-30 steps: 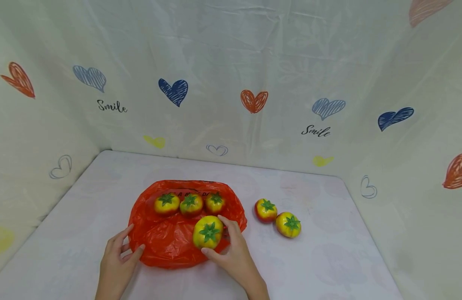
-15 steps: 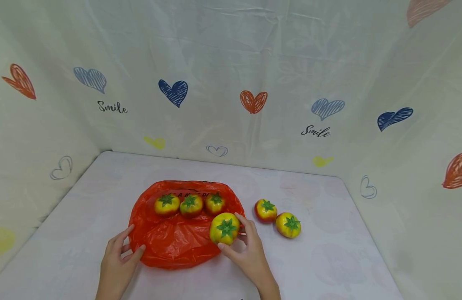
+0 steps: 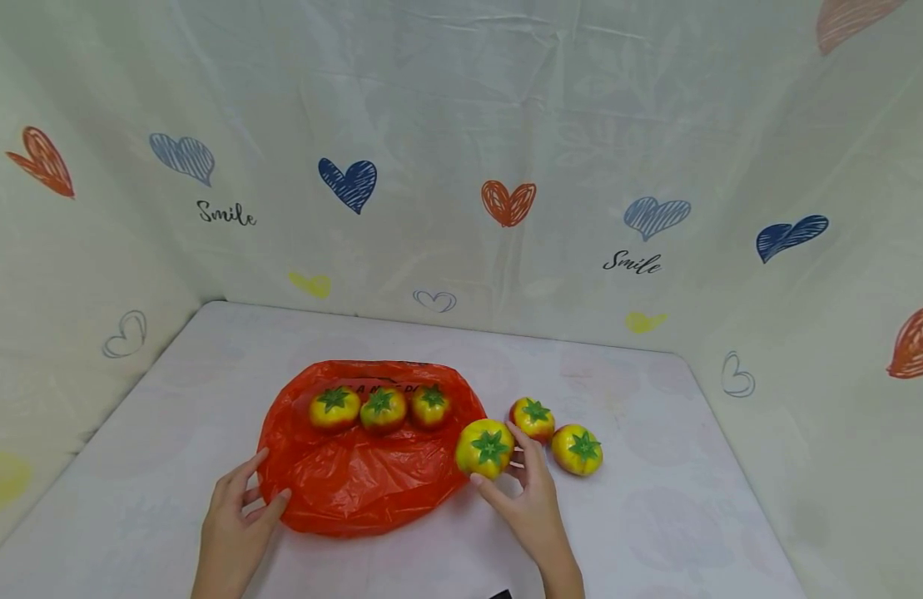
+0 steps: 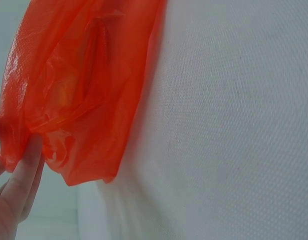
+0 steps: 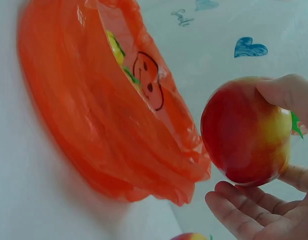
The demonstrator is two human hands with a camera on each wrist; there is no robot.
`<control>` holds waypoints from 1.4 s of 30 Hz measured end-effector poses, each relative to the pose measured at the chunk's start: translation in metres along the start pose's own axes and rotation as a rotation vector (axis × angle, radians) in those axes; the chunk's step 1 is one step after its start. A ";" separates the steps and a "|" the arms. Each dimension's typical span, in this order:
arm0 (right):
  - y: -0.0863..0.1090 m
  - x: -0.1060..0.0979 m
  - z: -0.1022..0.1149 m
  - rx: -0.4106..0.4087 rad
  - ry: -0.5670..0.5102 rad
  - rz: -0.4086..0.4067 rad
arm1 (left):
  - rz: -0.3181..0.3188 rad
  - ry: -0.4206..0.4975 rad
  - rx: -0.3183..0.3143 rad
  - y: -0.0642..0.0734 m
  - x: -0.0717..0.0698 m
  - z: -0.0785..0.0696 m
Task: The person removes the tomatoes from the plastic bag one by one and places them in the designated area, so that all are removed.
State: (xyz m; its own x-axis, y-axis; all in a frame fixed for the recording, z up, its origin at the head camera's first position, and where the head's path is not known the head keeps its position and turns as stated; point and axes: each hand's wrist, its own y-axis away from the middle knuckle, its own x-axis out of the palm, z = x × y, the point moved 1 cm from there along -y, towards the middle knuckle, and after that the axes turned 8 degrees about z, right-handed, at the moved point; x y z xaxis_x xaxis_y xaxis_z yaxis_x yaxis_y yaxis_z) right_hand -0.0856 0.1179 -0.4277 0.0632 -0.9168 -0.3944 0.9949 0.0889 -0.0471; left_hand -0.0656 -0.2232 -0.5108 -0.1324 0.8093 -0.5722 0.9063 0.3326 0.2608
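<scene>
My right hand (image 3: 532, 499) holds a round, glossy red-and-yellow fruit (image 3: 485, 448) with a green star-shaped leaf top, gripped between thumb and fingers. In the head view the fruit overlaps the right rim of an opened red plastic bag (image 3: 341, 487); the right wrist view shows the fruit (image 5: 244, 132) beside the bag's wall (image 5: 89, 125), off the table. My left hand (image 3: 236, 516) pinches the bag's left edge, its fingers against the plastic (image 4: 94, 150) in the left wrist view. Inside the bag, three similar fruits (image 3: 383, 411) sit in a row along the back.
To the right of the bag, two more such fruits, one nearer the bag (image 3: 533, 418) and one farther right (image 3: 577, 450), lie close together on the white table (image 3: 656, 516). A pale curtain (image 3: 431, 108) printed with hearts surrounds the table. A small black object (image 3: 501, 595) shows at the bottom edge.
My right hand has carried the fruit rightward, from over the bag's inside to its right rim. The left hand and the other fruits stay where they were.
</scene>
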 end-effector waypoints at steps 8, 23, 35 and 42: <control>-0.001 -0.012 -0.008 0.035 -0.010 -0.054 | -0.003 0.000 -0.006 -0.001 0.001 0.001; -0.005 -0.025 -0.030 0.164 0.034 -0.089 | 0.003 0.001 -0.005 -0.003 0.000 0.002; -0.006 -0.025 -0.042 0.262 0.056 -0.050 | 0.005 0.003 -0.009 -0.002 0.000 0.002; -0.005 -0.027 -0.050 0.297 0.084 -0.023 | 0.001 0.003 -0.007 -0.003 0.000 0.003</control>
State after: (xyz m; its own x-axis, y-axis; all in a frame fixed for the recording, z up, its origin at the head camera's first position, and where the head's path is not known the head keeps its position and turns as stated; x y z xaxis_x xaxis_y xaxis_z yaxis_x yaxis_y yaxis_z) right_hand -0.0966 0.1619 -0.4622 0.0461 -0.8809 -0.4710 0.9761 -0.0605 0.2087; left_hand -0.0668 -0.2250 -0.5139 -0.1331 0.8112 -0.5695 0.9036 0.3354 0.2666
